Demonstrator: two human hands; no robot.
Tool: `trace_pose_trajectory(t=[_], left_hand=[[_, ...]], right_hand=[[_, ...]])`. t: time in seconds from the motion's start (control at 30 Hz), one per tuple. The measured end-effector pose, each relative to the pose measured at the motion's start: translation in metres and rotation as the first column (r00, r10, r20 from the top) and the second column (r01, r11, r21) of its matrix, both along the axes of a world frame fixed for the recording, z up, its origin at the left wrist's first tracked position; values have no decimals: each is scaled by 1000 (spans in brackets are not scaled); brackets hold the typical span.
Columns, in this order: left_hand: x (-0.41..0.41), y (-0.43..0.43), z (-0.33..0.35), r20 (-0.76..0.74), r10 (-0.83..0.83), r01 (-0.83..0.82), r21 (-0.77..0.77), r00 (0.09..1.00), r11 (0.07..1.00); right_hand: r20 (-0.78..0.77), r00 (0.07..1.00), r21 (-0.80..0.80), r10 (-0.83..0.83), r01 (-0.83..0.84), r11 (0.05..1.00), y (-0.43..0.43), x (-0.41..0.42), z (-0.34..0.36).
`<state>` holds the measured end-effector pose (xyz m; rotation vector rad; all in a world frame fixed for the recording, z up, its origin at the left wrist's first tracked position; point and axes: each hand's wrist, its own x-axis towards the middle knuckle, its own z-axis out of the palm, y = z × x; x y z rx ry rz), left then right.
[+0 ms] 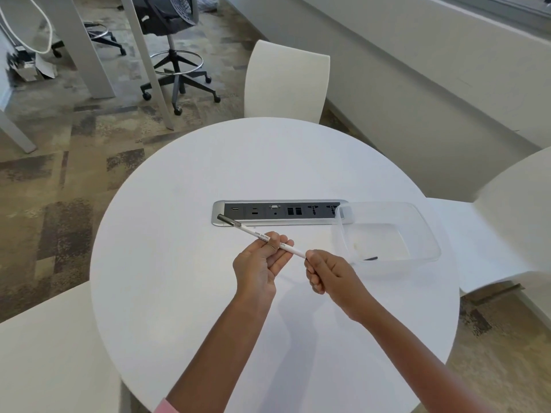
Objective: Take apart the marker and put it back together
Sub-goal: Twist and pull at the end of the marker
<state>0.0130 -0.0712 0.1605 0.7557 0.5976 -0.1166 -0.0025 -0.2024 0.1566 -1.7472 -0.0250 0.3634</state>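
1. Head view, containers first: one clear tray (423, 217) sits on the table (185, 263), just right of and beyond the right hand (331, 278). Inside it: one small dark piece (370, 258) lying flat near the tray's near wall, close to the right hand. Can't tell what the piece is. Rest of the tray floor shows only a faint smudge.
2. One marker (268, 238), white barrel with printed text, dark cap (229, 220) on its far-left end. It's held in the air above the table, slanting from the cap at upper left down to the right hand.
3. Left hand (259, 263): palm up, fingertips pinching the barrel at mid-length. Grasping the marker.
4. Right hand: curled into a loose fist, thumb and forefinger gripping the marker's near-right end. That end is hidden in the grip, so what's on it can't be told.
5. Hands are near each other but apart, a short run of bare barrel between them.
6. One port panel (280, 213) recessed in the table, beyond both hands; the cap end hangs over its left edge, and the tray's far-left corner overlaps its right end.
7. Counts: 1 marker, 1 tray, 1 loose piece, 2 hands, 1 round table, 3 white chairs around it, 1 dark office chair (176, 34) on the floor well beyond.
8. Pink sleeve (165, 406) edge on the left arm at the bottom of frame.
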Motion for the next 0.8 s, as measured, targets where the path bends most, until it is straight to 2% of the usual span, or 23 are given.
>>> trace_pose_trajectory(t=[0.1,0.17,0.27,0.37,0.53,0.63,0.8], left_hand=[[11,31,0,12,149,-149,-20,989,989],[20,61,1,49,240,-241,18,969,970],[20,69,3,84,206,-210,46,975,977],[15,50,-3,37,146,-147,11,989,989],[14,48,-12,-8,160,-160,-21,987,987],[13,46,-14,-24,143,-144,-21,989,989],[9,42,-18,-58,125,-127,-33,990,991]], right_hand=[[296,955,-302,-4,97,948,-28,-4,-1],[354,935,-391,-3,150,908,-54,-4,1],[338,940,-459,48,120,880,-65,-1,-2],[325,945,-447,26,129,885,-55,3,-13],[272,962,-494,37,107,863,-48,6,-40],[297,952,-586,77,117,802,-42,6,-62],[273,962,-713,20,188,676,-35,5,-95]])
